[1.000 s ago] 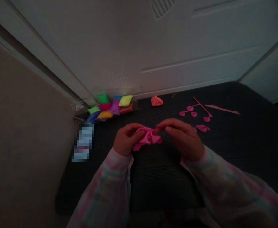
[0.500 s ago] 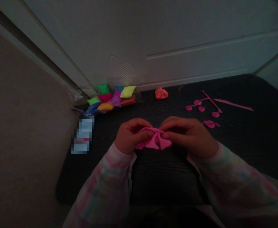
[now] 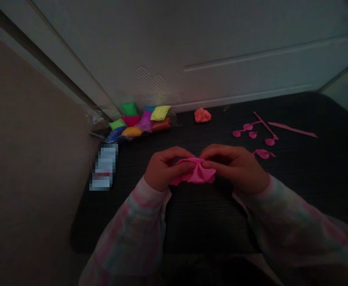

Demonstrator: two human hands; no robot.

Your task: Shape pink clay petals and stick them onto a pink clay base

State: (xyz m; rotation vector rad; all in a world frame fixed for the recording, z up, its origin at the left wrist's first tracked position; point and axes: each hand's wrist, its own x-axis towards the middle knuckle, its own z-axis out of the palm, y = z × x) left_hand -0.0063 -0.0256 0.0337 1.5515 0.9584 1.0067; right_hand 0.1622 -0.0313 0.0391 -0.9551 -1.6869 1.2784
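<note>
A thin, ruffled piece of pink clay (image 3: 198,174) is pinched between both hands above the dark table. My left hand (image 3: 165,167) grips its left part, thumb in front and fingers behind. On the other side, my right hand (image 3: 236,167) pinches the upper right edge between thumb and fingers. Folds of the piece fan downward below the thumbs. To the right of my right hand lies a pink leaf-shaped piece (image 3: 263,154). Beyond it rests a thin pink stem (image 3: 265,125) with small rounded pieces around it.
A long pink strip (image 3: 293,129) lies at the right. An orange clay lump (image 3: 202,115) sits near the back edge of the black table (image 3: 203,222). Several coloured clay packets (image 3: 131,120) in clear plastic stand back left, with a blurred-out pale object (image 3: 104,167) nearer. A white panel (image 3: 221,35) rises behind.
My right hand has shifted slightly left toward my left hand. The gap in the pink clay's folds has closed, and its lower edge is gathered closer together.
</note>
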